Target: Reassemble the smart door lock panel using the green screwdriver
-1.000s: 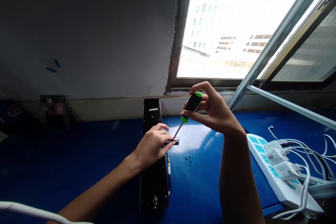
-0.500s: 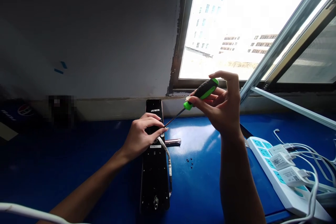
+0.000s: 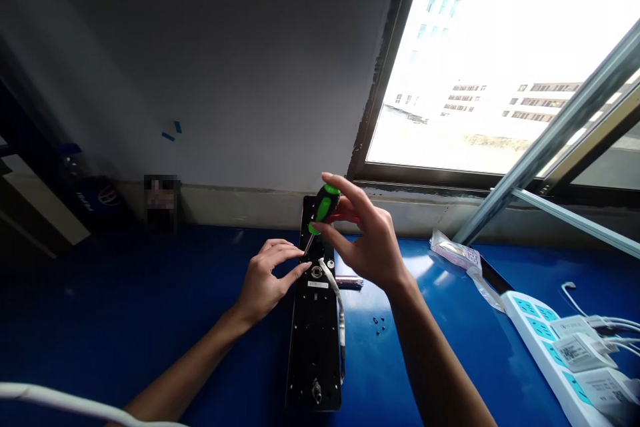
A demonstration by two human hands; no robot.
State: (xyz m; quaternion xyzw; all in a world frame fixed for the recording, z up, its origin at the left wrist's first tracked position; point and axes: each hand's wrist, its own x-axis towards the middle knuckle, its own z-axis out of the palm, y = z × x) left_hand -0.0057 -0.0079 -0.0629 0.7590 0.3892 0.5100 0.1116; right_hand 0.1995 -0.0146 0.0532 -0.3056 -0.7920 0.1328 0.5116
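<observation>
My right hand (image 3: 367,240) grips a green and black screwdriver (image 3: 326,205) by its handle, the index finger up on the butt end. Its thin shaft slants down toward the far half of a long black device panel (image 3: 314,333) lying on the blue table. My left hand (image 3: 267,277) is beside the shaft's lower end, thumb and forefinger stretched out a little apart. Whether the fingertips touch the shaft or panel is unclear. A white wrapped cable (image 3: 336,290) runs along the panel's right side. Several small black screws (image 3: 379,325) lie right of the panel.
A shiny cylindrical object (image 3: 350,282) lies right of the panel. A white power strip (image 3: 543,350) with plugged-in chargers stands at right, near a clear plastic packet (image 3: 455,252). A metal strut (image 3: 550,133) slants before the window. A white cable (image 3: 65,400) crosses the lower left.
The screwdriver has gone from a slant at the panel's right to a steeper pose over it. My left thumb and forefinger have parted from their pinch at its tip. The view has shifted.
</observation>
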